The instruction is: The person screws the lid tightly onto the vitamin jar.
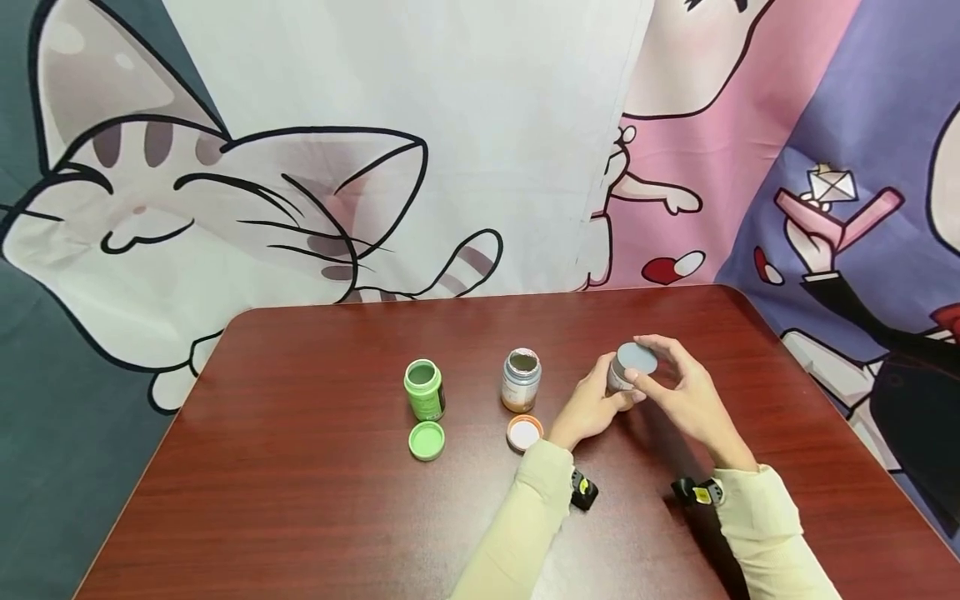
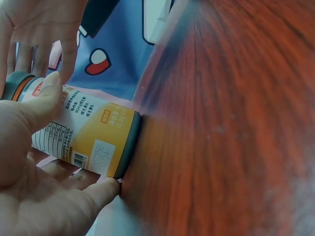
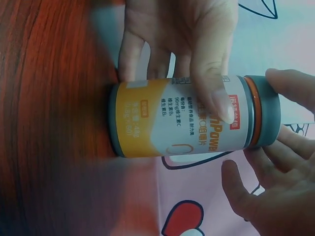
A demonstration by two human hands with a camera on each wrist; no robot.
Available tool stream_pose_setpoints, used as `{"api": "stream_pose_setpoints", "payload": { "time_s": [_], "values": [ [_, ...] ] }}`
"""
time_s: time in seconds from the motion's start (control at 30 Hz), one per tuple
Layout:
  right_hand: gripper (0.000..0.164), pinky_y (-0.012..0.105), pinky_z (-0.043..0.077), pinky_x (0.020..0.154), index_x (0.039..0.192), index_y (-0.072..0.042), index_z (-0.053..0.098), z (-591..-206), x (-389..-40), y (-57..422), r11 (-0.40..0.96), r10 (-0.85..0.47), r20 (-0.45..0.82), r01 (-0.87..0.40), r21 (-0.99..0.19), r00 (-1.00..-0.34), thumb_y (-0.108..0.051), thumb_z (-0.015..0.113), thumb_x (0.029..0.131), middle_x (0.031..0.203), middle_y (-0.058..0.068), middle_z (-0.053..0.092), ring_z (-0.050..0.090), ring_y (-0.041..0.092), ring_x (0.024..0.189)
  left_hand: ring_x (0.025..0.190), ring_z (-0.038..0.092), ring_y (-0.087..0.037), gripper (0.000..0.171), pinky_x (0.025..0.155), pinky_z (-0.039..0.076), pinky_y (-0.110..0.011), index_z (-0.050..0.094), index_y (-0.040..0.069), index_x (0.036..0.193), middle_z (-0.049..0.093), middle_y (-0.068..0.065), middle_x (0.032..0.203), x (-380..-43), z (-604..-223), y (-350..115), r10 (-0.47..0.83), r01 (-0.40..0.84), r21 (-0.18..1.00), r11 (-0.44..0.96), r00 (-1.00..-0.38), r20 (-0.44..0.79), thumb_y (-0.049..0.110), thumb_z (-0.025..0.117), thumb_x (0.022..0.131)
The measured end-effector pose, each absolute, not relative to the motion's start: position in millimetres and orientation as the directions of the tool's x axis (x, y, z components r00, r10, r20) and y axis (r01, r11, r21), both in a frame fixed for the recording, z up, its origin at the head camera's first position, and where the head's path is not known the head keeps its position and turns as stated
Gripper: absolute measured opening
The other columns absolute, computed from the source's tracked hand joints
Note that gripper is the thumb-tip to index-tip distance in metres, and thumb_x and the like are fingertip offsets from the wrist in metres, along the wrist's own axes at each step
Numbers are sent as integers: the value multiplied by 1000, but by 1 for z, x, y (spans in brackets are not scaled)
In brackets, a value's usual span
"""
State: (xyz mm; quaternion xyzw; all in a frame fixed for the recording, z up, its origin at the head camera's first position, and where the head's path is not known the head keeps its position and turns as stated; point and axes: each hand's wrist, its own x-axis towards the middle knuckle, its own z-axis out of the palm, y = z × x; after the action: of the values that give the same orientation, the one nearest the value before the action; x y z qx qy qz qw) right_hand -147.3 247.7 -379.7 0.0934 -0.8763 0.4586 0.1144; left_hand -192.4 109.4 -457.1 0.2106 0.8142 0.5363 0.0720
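Note:
A supplement bottle (image 3: pixel 182 118) with a white and yellow label and a grey lid (image 1: pixel 637 357) stands on the table at the right. My left hand (image 1: pixel 592 406) grips the bottle's body, its thumb across the label in the right wrist view and its fingers behind. At the top, my right hand (image 1: pixel 686 396) holds the lid between thumb and fingers. An orange ring shows just below the lid in both wrist views. The lid sits on the bottle.
Left of my hands stands an uncapped grey-white bottle (image 1: pixel 521 385), its upturned orange-rimmed lid (image 1: pixel 524 433) in front. Farther left is an uncapped green bottle (image 1: pixel 425 396) with a green lid (image 1: pixel 427 441) before it. A cartoon-printed cloth (image 1: pixel 480 167) hangs behind the brown table (image 1: pixel 315 500).

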Motion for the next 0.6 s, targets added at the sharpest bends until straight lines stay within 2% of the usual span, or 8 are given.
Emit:
{"api": "stream_pose_setpoints", "payload": {
  "time_s": [0.1, 0.33, 0.6],
  "values": [
    [49, 12, 44, 78, 126, -8, 50, -383, -147, 248, 595, -26, 291, -248, -765, -957, -17, 70, 82, 119, 12, 57, 55, 24, 101, 110, 51, -7, 61, 92, 40, -28, 33, 32, 136, 52, 7, 125, -192, -457, 110, 428, 262, 905, 334, -898, 102, 44, 62, 84],
    [51, 10, 41, 78, 121, -15, 53, -406, -158, 256, 656, 36, 373, -260, -708, -927, -28, 74, 77, 114, 4, 59, 51, 10, 102, 108, 51, -6, 59, 91, 41, -27, 35, 32, 135, 55, 6, 122, -191, -457, 111, 424, 258, 911, 320, -900, 106, 41, 64, 84],
    [56, 15, 35, 75, 118, -12, 52, -412, -162, 253, 713, 70, 444, -267, -648, -893, -34, 77, 73, 107, 3, 59, 50, 12, 97, 109, 51, -6, 58, 91, 40, -26, 36, 32, 135, 53, 6, 124, -192, -455, 109, 415, 254, 911, 326, -904, 104, 37, 64, 85]
  ]
}}
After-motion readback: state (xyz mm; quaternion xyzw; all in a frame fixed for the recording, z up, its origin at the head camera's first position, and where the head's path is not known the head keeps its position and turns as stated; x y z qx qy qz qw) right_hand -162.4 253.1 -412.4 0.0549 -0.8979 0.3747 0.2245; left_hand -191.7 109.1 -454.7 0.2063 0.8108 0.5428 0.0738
